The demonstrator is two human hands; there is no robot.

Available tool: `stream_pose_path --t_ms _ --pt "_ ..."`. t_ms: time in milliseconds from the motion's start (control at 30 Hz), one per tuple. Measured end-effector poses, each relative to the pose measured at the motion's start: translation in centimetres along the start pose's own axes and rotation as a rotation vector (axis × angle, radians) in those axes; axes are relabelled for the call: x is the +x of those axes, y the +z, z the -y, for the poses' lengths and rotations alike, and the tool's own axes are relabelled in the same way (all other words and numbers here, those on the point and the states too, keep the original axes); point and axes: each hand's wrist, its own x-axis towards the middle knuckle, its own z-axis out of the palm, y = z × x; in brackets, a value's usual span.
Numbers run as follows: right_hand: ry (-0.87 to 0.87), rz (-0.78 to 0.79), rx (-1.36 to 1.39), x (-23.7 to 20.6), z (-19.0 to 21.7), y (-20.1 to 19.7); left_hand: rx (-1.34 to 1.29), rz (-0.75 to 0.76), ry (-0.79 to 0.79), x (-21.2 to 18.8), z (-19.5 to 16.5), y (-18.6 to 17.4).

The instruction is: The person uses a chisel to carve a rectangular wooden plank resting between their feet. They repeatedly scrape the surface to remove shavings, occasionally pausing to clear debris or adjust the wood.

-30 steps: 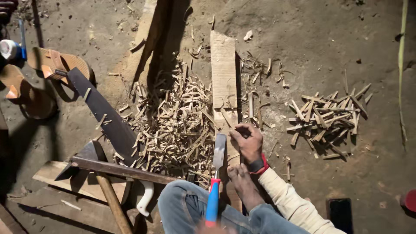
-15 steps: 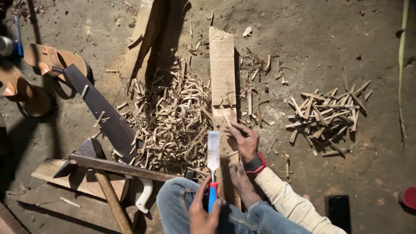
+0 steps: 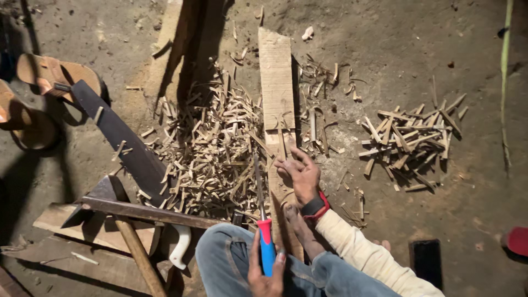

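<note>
From the head camera, my left hand (image 3: 268, 272) has its grip closed round the blue-and-red handle of a flat-bladed steel knife (image 3: 259, 206), blade pointing away from me beside the long pale wooden plank (image 3: 276, 93). My right hand (image 3: 300, 173) rests on that plank, grip loose and fingers spread, pressing a thin wooden sliver I can barely make out. A heap of wood shavings (image 3: 206, 154) lies on the dirt floor, left of the plank.

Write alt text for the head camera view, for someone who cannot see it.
Seen from above, a seated person's left hand grips a chisel by its blue and red handle, blade edge-on beside a long wooden plank on the dirt floor, while the right hand presses on the plank. Wood slivers are heaped left of the plank, a smaller pile of sticks right.
</note>
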Motion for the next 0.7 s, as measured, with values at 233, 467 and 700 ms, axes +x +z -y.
stream_pose_path --t_ms 233,467,700 --pt "-0.328 0.025 -0.274 0.3 -0.5 -0.1 0.476 -0.015 0.456 -0.4 -0.5 2.2" --pt "-0.162 -0.019 -0.225 0.9 -2.0 -1.2 0.575 -0.092 0.393 -0.8 0.1 2.5" --pt "-0.191 -0.013 -0.297 1.1 -2.0 -1.6 0.563 -0.091 0.448 -0.2 -0.1 1.9"
